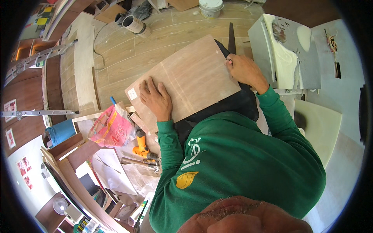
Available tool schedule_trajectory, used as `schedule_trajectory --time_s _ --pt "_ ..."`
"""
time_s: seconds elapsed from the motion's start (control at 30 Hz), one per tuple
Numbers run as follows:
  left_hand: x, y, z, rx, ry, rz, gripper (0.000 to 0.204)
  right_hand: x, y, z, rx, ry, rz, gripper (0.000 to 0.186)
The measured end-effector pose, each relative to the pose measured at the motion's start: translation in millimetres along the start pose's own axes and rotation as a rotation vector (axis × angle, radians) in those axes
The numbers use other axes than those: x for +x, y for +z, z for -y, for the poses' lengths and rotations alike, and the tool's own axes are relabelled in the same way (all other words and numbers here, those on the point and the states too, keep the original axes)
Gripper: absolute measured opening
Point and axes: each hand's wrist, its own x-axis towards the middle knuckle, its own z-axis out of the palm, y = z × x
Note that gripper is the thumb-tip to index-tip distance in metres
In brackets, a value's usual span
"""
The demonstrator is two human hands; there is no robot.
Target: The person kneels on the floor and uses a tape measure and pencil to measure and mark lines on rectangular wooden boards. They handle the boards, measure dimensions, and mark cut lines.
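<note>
A thin brown plywood panel (194, 73) with a small white sticker lies across my lap, over dark trousers. My left hand (157, 97) rests flat on its left part, fingers spread, pressing on the face. At the panel's right edge, my right hand (248, 72) is closed, its fingers curled around what looks like a handsaw (232, 38). The dark tapered blade points away from me beyond the panel's far right corner. Its handle is hidden by the hand.
At my left are an orange cordless drill (142, 144), a hammer (149, 164) and a pink bag (110, 127). A foam-smeared grey box (287, 54) stands at right. On the tiled floor are a pipe piece (134, 25) and a white bucket (211, 8). A ladder (39, 58) stands far left.
</note>
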Motion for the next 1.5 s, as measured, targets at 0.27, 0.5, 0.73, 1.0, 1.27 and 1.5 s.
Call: schedule_trajectory --time_s 0.27,0.5,0.73,1.0,1.27,1.5 --pt "0.4 0.1 0.7 0.005 0.004 -0.003 0.054 2.7 3.2 -6.2 -0.018 0.023 0.019 0.030" --pt "-0.2 -0.6 -0.6 0.004 0.009 -0.008 0.054 4.7 4.0 -7.2 -0.011 0.011 0.017 0.029" --pt "0.4 -0.8 -1.0 0.004 0.014 -0.009 0.054 3.9 6.0 -11.3 0.016 0.017 0.002 0.029" --pt "-1.1 1.3 1.9 -0.015 0.006 -0.018 0.052 2.0 3.7 -6.0 0.026 0.046 0.009 0.032" --pt "-2.5 2.1 4.1 -0.013 0.011 -0.023 0.052 -0.2 5.0 -7.1 0.026 0.030 -0.005 0.035" --pt "-2.9 2.4 3.9 -0.024 0.002 -0.036 0.052 3.2 10.6 -13.9 0.024 0.007 -0.032 0.029"
